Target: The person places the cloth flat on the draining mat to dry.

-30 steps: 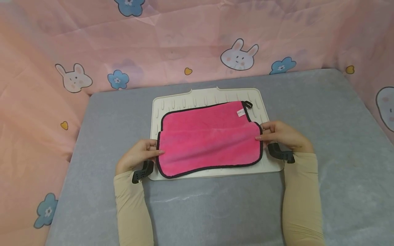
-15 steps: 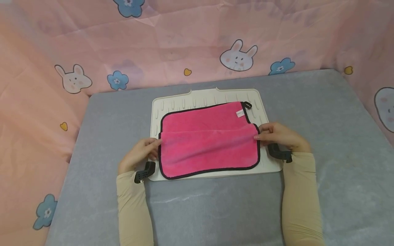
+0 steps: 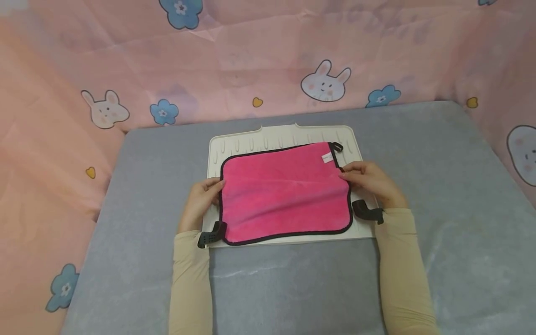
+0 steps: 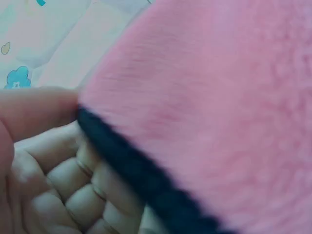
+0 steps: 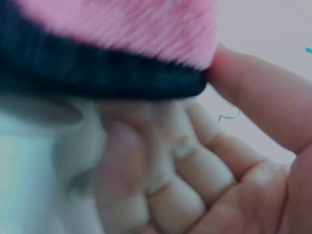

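A pink plush towel (image 3: 284,200) with black edging lies folded over on a cream ribbed tray (image 3: 362,230). A white label (image 3: 327,158) and a black hanging loop (image 3: 337,147) show at its far right corner. My left hand (image 3: 198,200) pinches the towel's left edge, thumb on top and fingers beneath. On the other side, my right hand (image 3: 370,181) pinches the right edge near the fold. Both wrist views show the towel's black trim (image 4: 141,165) between thumb and curled fingers; part of the right fingers is hidden under the cloth (image 5: 126,29).
The tray rests on a grey cloth-covered table (image 3: 276,288). Behind and beside it hangs a pink curtain (image 3: 234,60) printed with rabbits and flowers. Black wrist mounts (image 3: 368,211) sit by both hands, close to the tray.
Both hands have moved inward and away from me along the towel's sides, up to the fold. The left hand's thumb shifted from the lower left edge to the fold's left end.
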Available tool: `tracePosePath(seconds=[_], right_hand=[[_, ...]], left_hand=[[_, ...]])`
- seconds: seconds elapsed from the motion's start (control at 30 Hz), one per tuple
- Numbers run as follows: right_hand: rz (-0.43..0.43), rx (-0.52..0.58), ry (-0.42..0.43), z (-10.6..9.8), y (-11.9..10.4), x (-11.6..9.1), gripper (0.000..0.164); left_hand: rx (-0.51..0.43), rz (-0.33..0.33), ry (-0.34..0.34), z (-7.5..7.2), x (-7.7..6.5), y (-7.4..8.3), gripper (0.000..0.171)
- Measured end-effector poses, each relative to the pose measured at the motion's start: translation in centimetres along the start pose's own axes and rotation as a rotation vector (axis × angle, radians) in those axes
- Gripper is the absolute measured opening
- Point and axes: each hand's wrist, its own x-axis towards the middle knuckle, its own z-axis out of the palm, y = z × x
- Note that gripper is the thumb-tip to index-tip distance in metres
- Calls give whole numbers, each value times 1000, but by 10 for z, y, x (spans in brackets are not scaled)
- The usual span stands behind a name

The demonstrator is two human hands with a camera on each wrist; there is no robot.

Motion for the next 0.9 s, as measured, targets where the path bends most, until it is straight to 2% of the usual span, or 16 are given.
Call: tracePosePath(seconds=[0.2,0.27,0.33,0.47,0.6,0.77,0.9], right_hand=[[-143,149,107,5,1,4,27],[-142,155,134,5,1,4,25],[-117,115,134,5,0,4,25],[-42,-15,73,5,1,6,30],[-11,-67,52,2,3,6,33],[-24,-58,101,-2,3,6,34],[9,-94,105,-3,0,9,38]], left_hand=[[-42,113,100,2,0,-3,29],[-49,141,116,2,1,-5,29],[-31,151,113,2,2,-7,32],[41,134,90,2,3,-11,35],[80,83,68,3,5,-10,33],[31,30,54,2,10,-4,35],[-8,10,49,-2,16,0,39]])
